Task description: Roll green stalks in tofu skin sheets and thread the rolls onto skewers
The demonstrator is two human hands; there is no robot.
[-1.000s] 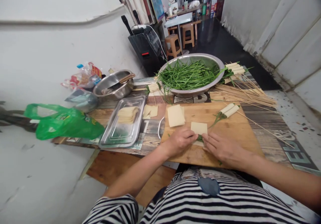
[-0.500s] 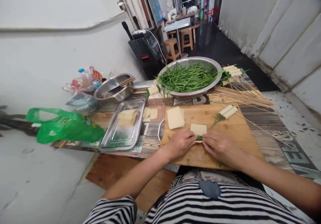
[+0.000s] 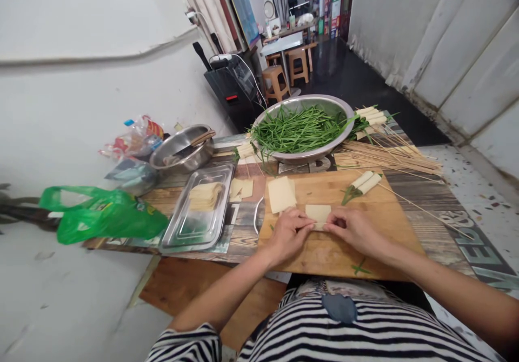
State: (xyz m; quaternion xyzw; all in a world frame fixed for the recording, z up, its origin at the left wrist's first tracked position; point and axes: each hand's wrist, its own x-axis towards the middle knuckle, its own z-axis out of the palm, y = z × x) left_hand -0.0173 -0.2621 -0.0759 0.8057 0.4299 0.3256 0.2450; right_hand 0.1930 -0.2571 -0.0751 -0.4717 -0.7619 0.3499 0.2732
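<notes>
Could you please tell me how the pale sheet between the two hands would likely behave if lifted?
The pale sheet is probably floppy, since its near edge is folded over between the left hand and right hand. It looks thin, so it is likely light and might tear if pulled.

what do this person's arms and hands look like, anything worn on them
The left hand and right hand are ungloved, with no ring or watch discernible. Both forearms are bare. A dark-and-white striped sleeve covers the left arm down to about the elbow; no right sleeve shows in view.
</notes>
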